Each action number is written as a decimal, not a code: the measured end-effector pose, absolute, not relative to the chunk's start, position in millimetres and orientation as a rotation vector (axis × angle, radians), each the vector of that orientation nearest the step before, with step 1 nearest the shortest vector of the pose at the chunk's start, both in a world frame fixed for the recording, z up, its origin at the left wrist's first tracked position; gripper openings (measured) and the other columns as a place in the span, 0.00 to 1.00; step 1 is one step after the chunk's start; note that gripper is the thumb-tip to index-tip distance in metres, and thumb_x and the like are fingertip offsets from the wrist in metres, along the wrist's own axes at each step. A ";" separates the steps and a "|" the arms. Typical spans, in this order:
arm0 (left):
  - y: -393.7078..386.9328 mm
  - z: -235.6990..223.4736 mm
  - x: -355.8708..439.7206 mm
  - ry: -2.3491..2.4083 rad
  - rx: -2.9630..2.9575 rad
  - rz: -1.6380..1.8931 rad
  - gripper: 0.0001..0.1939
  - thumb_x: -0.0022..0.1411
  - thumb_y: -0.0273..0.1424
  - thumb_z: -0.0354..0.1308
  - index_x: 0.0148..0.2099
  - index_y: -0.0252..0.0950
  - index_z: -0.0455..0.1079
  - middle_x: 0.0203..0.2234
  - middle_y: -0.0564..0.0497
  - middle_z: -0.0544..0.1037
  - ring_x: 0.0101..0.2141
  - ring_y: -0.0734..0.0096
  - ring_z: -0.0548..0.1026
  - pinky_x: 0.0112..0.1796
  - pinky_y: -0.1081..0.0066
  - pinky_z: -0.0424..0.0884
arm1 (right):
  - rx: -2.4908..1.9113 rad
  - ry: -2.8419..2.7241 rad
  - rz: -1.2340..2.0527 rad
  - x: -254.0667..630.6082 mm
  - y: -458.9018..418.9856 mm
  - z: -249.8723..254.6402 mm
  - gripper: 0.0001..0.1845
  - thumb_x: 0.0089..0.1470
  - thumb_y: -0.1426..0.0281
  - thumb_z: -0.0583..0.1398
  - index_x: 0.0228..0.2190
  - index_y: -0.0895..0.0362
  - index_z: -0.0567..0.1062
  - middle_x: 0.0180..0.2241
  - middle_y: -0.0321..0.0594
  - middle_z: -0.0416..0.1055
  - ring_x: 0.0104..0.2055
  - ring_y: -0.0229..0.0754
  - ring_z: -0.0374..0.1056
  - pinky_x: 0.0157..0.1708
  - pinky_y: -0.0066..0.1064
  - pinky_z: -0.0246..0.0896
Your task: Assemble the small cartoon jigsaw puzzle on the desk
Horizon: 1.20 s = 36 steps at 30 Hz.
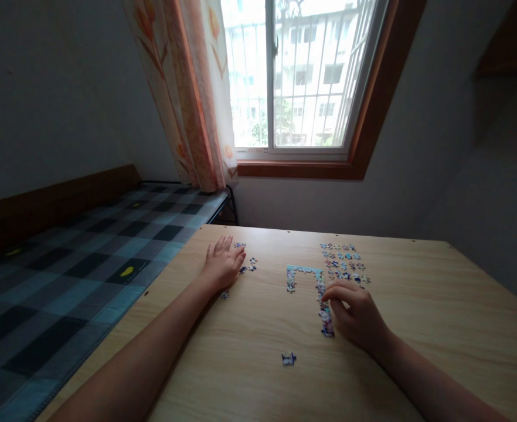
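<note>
My left hand (224, 264) lies palm down with its fingers spread at the left of the table. Loose jigsaw pieces (253, 264) sit beside its fingers, and one more piece (225, 295) lies near the wrist; any under the palm are hidden. A partly joined jigsaw border (305, 269) forms an upside-down U, its right leg longer than its left. My right hand (357, 310) is curled, with the fingertips at the right leg of this border. Whether a small piece is pinched there I cannot make out. A separate small jigsaw cluster (289, 358) lies nearer to me.
Several rows of loose jigsaw pieces (344, 256) lie beyond my right hand. The wooden table (241, 375) reaches towards the wall below a barred window (306, 88). At the left stands a bed with a checked cover (109, 252), and a floral curtain (192, 94) hangs above its far end.
</note>
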<state>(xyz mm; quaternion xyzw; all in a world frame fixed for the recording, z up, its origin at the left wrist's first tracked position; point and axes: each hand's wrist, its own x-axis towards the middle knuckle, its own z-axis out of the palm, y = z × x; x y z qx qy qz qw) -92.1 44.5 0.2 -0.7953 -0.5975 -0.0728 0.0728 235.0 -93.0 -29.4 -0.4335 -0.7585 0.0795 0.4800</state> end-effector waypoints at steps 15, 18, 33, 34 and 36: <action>33.0 21.7 -61.7 -1.697 -2.567 -0.222 0.24 0.73 0.42 0.43 0.61 0.47 0.74 0.72 0.44 0.53 0.71 0.45 0.44 0.65 0.38 0.39 | -1.085 -1.867 0.130 231.5 -85.6 -29.5 0.14 0.54 0.81 0.56 0.27 0.54 0.77 0.29 0.38 0.76 0.32 0.42 0.72 0.35 0.33 0.64; 29.4 31.4 -49.0 -1.628 -2.693 -0.137 0.26 0.73 0.46 0.41 0.59 0.48 0.76 0.72 0.46 0.53 0.72 0.45 0.43 0.65 0.36 0.40 | -1.076 -1.856 0.102 230.8 -86.0 -28.2 0.14 0.54 0.81 0.56 0.26 0.53 0.77 0.28 0.38 0.76 0.32 0.42 0.72 0.35 0.32 0.65; -68.3 49.7 -22.7 -1.156 -3.143 -0.179 0.11 0.65 0.28 0.58 0.44 0.42 0.82 0.46 0.49 0.83 0.44 0.62 0.79 0.48 0.63 0.72 | -1.068 -1.872 0.118 234.7 -87.5 -27.2 0.14 0.53 0.82 0.57 0.26 0.54 0.78 0.29 0.38 0.75 0.33 0.42 0.71 0.37 0.33 0.64; -63.3 47.3 -24.9 -1.141 -3.161 -0.225 0.12 0.65 0.28 0.57 0.46 0.43 0.81 0.45 0.49 0.83 0.43 0.63 0.79 0.48 0.64 0.72 | -1.068 -1.872 0.122 235.2 -87.8 -26.7 0.14 0.53 0.82 0.57 0.26 0.54 0.78 0.29 0.38 0.75 0.33 0.42 0.71 0.37 0.33 0.64; -52.4 38.6 -30.2 -1.124 -3.222 -0.310 0.13 0.66 0.28 0.56 0.47 0.43 0.81 0.44 0.50 0.83 0.41 0.66 0.78 0.46 0.65 0.72 | -1.064 -1.874 0.138 235.9 -88.1 -25.7 0.14 0.53 0.82 0.57 0.27 0.54 0.77 0.29 0.38 0.75 0.33 0.42 0.71 0.37 0.33 0.64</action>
